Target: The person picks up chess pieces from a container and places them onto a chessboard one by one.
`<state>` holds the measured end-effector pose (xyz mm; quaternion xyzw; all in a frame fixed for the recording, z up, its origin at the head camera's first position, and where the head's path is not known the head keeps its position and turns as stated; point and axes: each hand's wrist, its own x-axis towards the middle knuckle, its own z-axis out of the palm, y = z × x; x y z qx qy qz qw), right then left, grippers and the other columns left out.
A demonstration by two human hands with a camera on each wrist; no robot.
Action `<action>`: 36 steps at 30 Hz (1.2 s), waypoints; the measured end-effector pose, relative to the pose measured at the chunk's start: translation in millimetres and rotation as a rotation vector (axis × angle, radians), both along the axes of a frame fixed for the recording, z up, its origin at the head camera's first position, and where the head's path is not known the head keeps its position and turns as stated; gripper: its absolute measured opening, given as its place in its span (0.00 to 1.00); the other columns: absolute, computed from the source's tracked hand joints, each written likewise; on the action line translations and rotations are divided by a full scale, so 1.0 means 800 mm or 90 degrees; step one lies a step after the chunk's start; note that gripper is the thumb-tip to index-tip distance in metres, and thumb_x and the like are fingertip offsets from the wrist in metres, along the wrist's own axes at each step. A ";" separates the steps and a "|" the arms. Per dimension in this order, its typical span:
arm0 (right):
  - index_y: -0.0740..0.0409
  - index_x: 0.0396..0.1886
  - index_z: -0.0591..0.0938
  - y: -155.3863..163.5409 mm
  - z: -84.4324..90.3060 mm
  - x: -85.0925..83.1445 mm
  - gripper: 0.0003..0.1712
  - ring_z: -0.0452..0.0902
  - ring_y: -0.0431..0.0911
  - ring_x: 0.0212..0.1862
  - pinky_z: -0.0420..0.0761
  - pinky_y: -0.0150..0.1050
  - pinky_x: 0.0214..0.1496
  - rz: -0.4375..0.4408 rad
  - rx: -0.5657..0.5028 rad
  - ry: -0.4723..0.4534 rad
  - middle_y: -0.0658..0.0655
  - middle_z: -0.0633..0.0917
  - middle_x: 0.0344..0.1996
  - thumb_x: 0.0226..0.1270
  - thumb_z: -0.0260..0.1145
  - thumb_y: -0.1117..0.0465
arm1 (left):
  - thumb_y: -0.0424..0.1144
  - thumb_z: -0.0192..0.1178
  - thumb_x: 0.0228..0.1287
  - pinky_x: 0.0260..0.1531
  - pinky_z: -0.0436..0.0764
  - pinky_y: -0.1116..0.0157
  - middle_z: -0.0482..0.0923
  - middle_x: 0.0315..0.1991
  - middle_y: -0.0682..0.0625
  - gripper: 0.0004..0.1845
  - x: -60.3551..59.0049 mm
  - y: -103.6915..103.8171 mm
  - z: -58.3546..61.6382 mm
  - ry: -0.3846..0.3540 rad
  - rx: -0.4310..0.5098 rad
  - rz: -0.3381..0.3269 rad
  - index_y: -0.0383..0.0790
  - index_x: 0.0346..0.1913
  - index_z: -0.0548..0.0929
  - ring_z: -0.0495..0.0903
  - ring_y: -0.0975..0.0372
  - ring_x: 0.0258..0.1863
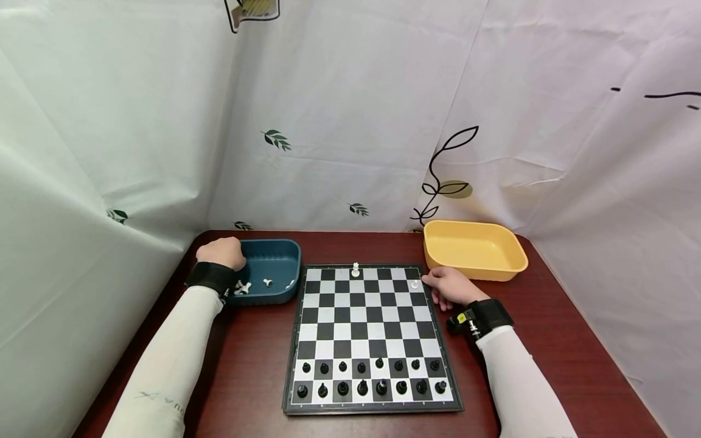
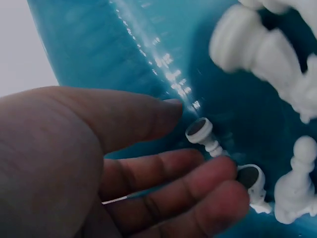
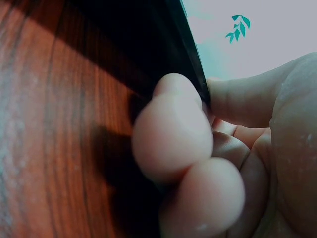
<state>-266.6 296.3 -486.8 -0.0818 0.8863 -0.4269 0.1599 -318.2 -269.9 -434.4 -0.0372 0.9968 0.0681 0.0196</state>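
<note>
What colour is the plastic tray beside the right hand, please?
Yellow: the empty rectangular plastic tray shows best in the head view.

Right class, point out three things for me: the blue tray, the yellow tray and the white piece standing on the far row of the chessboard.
blue tray (image 1: 285, 258): head view, bare inner wall at right.
yellow tray (image 1: 471, 249): head view, bare floor.
white piece (image 1: 355, 270): head view, its body.

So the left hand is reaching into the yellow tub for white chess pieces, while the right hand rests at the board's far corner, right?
Not quite: the left hand reaches into the blue tub, as the head view shows; the yellow tub sits beside the right hand. The rest holds.
</note>
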 end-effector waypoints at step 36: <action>0.60 0.36 0.80 -0.001 0.002 0.001 0.21 0.78 0.46 0.15 0.75 0.38 0.19 -0.007 0.005 0.003 0.56 0.83 0.21 0.91 0.58 0.52 | 0.33 0.60 0.72 0.29 0.83 0.41 0.83 0.28 0.36 0.13 0.000 -0.008 -0.013 0.008 -0.021 0.027 0.32 0.30 0.88 0.81 0.46 0.27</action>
